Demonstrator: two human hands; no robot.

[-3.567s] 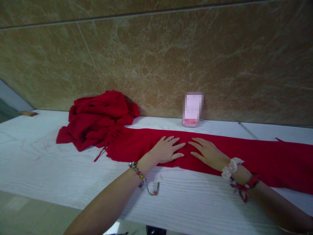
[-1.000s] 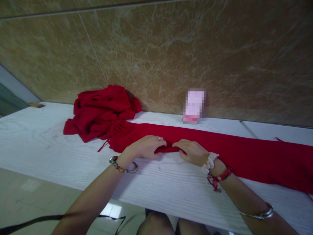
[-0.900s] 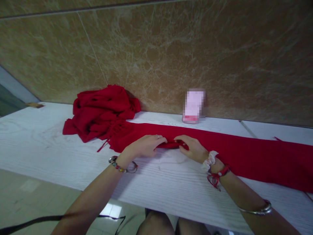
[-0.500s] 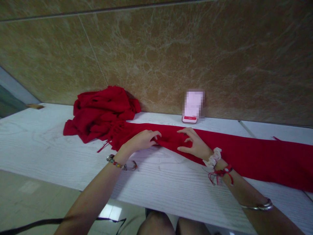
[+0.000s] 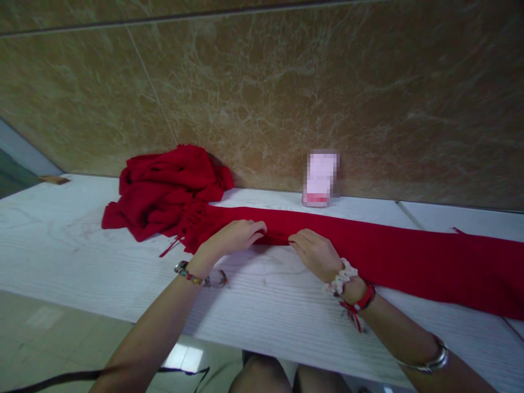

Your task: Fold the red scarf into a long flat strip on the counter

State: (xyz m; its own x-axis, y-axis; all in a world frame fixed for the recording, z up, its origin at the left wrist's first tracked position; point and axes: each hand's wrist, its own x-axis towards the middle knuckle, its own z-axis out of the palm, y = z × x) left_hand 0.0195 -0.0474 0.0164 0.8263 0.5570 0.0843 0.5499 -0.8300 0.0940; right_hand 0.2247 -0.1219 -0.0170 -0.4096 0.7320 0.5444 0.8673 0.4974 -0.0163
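Observation:
A long red scarf (image 5: 401, 254) lies stretched along the white wood-grain bench, its fringed end at the left beside a heap of red cloth (image 5: 164, 180). My left hand (image 5: 237, 234) pinches the scarf's near edge left of centre. A short way to the right, my right hand (image 5: 313, 248) has thumb and fingers closed on the same edge. Between the two hands the edge is lifted and folded slightly over. The fingertips partly hide the cloth they hold.
Against the brown marbled wall (image 5: 262, 98) leans a phone with a blurred screen (image 5: 321, 177), just behind the scarf. A small brown block (image 5: 54, 179) sits at the bench's far left. The bench's front edge (image 5: 135, 322) runs above a tiled floor, close to my knees (image 5: 262, 376).
My right hand has moved slightly left and its spread fingers have closed on the scarf's near edge. My left hand keeps its pinch in nearly the same spot.

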